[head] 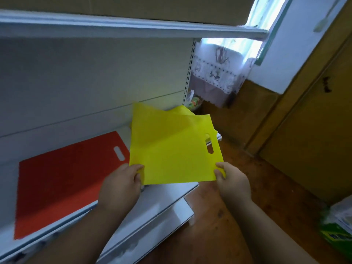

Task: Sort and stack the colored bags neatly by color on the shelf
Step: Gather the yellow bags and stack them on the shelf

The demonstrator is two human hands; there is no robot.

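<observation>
A flat yellow bag (171, 147) with a cut-out handle slot hangs above the right end of the white shelf (160, 199). My left hand (122, 185) pinches its near left corner and my right hand (233, 182) pinches its near right corner. Behind and under it, more yellow bag (182, 109) edges stick out at the shelf's right end. A flat red bag (64, 181) with a white-looking handle slot lies on the shelf to the left, beside my left hand.
An upper shelf (133, 29) with a cardboard box (133, 6) overhangs the space. Right of the shelving are a curtained window (219, 73), a brown wooden door (314, 130) and reddish floor (228, 216). A green and white package (337, 225) sits at the lower right.
</observation>
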